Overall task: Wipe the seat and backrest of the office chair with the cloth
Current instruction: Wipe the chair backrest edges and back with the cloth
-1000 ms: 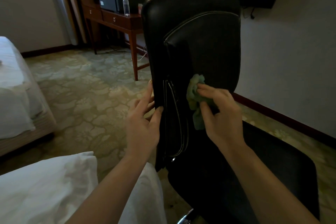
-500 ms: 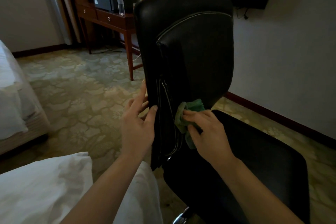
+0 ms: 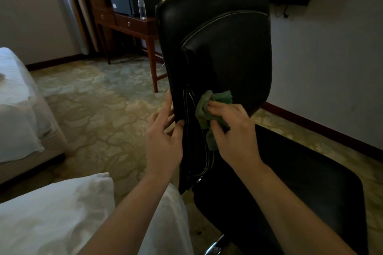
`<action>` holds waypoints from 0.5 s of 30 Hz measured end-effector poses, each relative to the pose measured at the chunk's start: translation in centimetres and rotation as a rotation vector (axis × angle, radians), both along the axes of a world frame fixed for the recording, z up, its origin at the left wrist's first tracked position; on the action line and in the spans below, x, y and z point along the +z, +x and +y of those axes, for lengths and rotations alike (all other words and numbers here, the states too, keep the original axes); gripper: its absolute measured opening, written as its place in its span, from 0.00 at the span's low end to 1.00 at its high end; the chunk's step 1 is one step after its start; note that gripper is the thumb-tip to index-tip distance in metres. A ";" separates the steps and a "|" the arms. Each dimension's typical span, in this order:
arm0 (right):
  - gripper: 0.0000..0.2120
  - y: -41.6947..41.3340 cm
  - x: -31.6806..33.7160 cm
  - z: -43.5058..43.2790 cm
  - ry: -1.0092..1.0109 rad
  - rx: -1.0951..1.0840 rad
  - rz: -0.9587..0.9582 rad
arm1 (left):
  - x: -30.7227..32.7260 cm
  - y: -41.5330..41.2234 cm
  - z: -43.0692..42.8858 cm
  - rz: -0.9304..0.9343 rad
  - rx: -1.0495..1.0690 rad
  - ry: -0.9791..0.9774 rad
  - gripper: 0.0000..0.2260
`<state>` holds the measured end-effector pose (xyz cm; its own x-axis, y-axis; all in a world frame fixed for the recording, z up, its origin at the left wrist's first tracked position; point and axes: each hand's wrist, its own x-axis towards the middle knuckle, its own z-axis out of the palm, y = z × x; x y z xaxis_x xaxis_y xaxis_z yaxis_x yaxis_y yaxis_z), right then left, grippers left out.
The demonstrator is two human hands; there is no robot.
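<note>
A black leather office chair stands before me, its backrest (image 3: 223, 51) upright and its seat (image 3: 300, 192) stretching to the lower right. My right hand (image 3: 232, 132) grips a crumpled green cloth (image 3: 209, 107) and presses it on the lower left part of the backrest's front face. My left hand (image 3: 163, 138) holds the backrest's left edge, thumb on the front and fingers behind it.
A white pillow or bedding (image 3: 51, 213) lies at the lower left and a bed (image 3: 18, 109) at the left. A wooden desk (image 3: 128, 25) with a water bottle (image 3: 142, 7) stands behind the chair. A wall (image 3: 331, 68) with a dark baseboard runs on the right.
My right hand slid the cloth down the backrest to its bottom, then came back up a little. My left hand kept its hold on the backrest edge.
</note>
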<state>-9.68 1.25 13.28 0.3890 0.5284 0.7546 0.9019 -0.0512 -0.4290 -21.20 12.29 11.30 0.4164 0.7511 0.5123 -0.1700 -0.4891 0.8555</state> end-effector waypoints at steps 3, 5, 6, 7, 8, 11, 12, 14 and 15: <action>0.13 0.0 -1.8 -1.1 -0.050 -0.011 0.005 | 0.0 0.1 -0.2 -0.003 0.008 -0.016 0.31; 0.13 0.0 -2.4 -1.9 -0.107 -0.007 0.035 | -0.1 0.1 -0.2 -0.003 0.015 -0.019 0.32; 0.13 0.2 -2.5 -2.3 -0.124 0.004 0.048 | -0.2 0.1 -0.2 -0.002 0.016 -0.017 0.31; 0.14 0.4 -2.3 -2.7 -0.123 0.017 0.060 | -0.2 0.1 -0.2 0.001 0.016 -0.017 0.31; 0.15 0.5 -1.9 -3.0 -0.104 0.029 0.072 | -0.3 0.2 -0.2 0.005 0.016 -0.018 0.31; 0.17 0.8 -0.1 -3.2 -0.016 0.000 0.091 | -0.3 0.2 -0.2 0.005 0.017 -0.018 0.31; 0.17 0.8 0.6 -3.0 0.002 -0.016 0.089 | -0.3 0.2 -0.2 0.004 0.018 -0.013 0.30; 0.17 0.6 1.7 -2.1 0.009 -0.018 0.064 | -0.4 0.2 -0.1 0.004 0.020 -0.002 0.30; 0.16 0.5 2.1 -1.6 0.003 -0.013 0.044 | -0.4 0.2 -0.1 0.006 0.020 0.002 0.31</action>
<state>-9.18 -0.33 15.36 0.4284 0.5206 0.7385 0.8815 -0.0614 -0.4681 -21.01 12.18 10.91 0.4042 0.7584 0.5113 -0.1547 -0.4942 0.8554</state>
